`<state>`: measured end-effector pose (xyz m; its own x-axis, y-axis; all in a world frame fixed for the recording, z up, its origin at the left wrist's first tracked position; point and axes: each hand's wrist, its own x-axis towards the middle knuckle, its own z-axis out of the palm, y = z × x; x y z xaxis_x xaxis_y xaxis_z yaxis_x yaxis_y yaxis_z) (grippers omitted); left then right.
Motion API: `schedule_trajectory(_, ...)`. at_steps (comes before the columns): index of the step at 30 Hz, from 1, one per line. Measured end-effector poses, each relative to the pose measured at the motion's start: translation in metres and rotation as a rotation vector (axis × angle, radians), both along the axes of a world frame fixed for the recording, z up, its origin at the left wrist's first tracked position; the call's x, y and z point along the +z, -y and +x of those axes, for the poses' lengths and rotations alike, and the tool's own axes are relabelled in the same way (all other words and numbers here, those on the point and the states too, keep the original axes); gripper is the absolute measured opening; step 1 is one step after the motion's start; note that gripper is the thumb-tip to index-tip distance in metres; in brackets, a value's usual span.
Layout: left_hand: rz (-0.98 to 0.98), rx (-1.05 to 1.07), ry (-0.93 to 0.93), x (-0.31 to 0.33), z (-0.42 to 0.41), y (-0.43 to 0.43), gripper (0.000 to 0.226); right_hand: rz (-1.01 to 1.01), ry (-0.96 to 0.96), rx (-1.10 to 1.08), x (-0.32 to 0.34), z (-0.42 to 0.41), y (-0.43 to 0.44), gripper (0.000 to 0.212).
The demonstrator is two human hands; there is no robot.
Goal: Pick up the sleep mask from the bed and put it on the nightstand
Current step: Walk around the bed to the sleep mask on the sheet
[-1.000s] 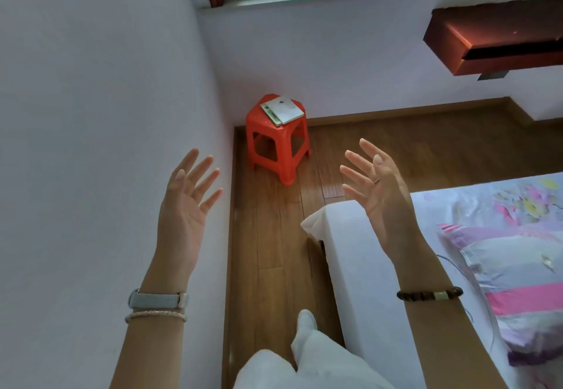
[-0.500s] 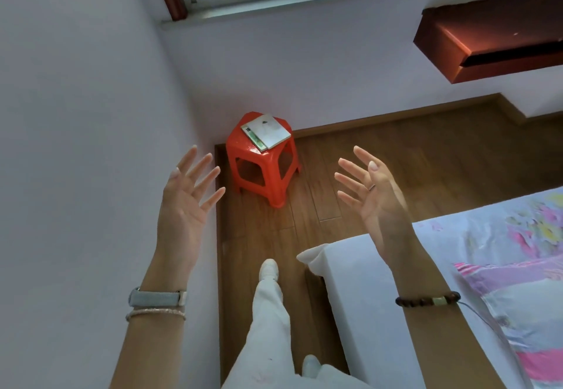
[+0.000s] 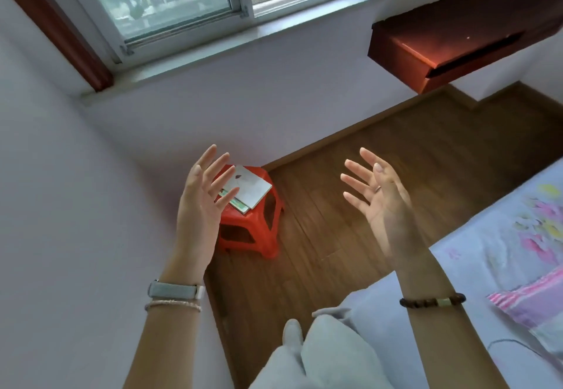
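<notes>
The sleep mask cannot be found anywhere in the frame; if it lies on the bed (image 3: pixel 475 260), it is on the part cut off at the right edge or below the view. Only a corner of the bed shows at lower right, with a pale floral sheet and a pink striped pillow (image 3: pixel 530 306) running out of frame.

Both hands are raised mid-frame, palms turned inward. The left hand (image 3: pixel 201 205) has its fingers spread and straight, holding nothing; the right hand (image 3: pixel 380 196) is likewise wide open and empty, a ring on one finger.

Behind the left hand, at centre, stands a red plastic stool (image 3: pixel 259 224) with a flat white booklet (image 3: pixel 253 187) on top — this may be what serves as the nightstand, though the dark wooden shelf (image 3: pixel 451 41) at upper right, fixed to the wall, could equally be meant. I cannot tell which.

The risk I see is misdirection: the view is turned away from the bed, so a reach made now would be blind, and the mask could end up on the wrong surface or slide off the booklet's smooth cover. A thin cable (image 3: pixel 505 343) on the sheet at lower right could snag a hand — its ends are out of sight.
</notes>
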<state>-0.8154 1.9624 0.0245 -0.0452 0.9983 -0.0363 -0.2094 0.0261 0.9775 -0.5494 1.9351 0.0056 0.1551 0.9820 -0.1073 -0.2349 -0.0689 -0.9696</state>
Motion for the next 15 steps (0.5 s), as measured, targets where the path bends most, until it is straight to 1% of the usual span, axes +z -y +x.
schedule_trajectory(5, -0.030, -0.091, 0.052, -0.010, 0.013, -0.070, 0.054, -0.020, 0.017, -0.080, -0.004, 0.005, -0.043, 0.039)
schedule_trajectory(15, -0.071, -0.273, 0.019, -0.022, 0.085, -0.214, 0.058, -0.046, -0.012, -0.283, -0.024, 0.060, -0.140, 0.040)
